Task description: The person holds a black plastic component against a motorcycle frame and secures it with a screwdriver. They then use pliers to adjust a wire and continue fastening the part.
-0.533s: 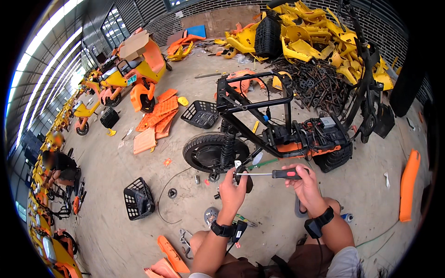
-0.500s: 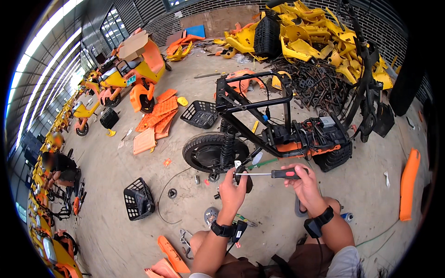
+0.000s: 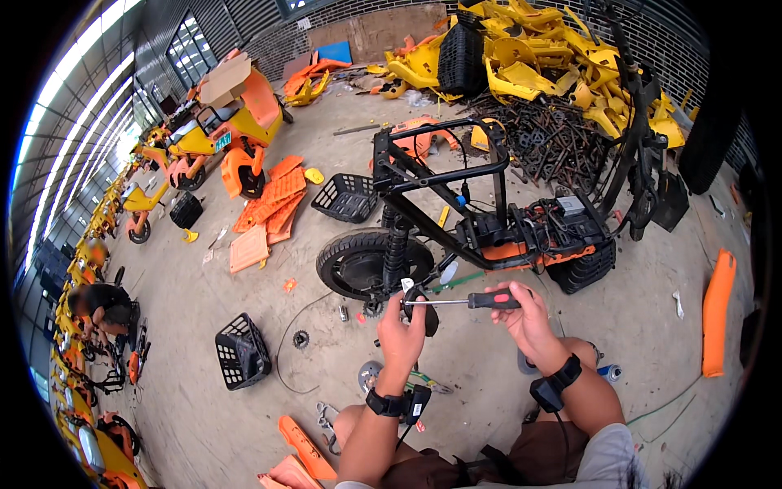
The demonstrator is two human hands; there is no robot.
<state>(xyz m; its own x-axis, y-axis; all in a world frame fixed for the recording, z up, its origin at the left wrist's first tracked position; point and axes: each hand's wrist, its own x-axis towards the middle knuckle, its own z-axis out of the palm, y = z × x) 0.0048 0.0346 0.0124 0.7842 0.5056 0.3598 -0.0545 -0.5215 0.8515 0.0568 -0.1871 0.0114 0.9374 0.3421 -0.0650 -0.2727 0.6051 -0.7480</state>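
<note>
A screwdriver with a black and red handle lies level across in front of me, my right hand closed about the handle's end. Its thin shaft runs leftward to the fingertips of my left hand. Those fingers grip a dark rounded part, and the screwdriver's tip is beside or against it; the exact contact is too small to make out. Just beyond my hands stands a stripped black scooter frame, with a rear wheel and a black shock absorber.
A black basket and a small gear lie on the floor to the left. Another basket sits behind the wheel. An orange panel lies at right. Yellow panels are heaped at the back. A person crouches far left.
The fingers of my right hand have shifted on the screwdriver's handle and now cover its end more. Both hands appear slightly further left, along with the whole view.
</note>
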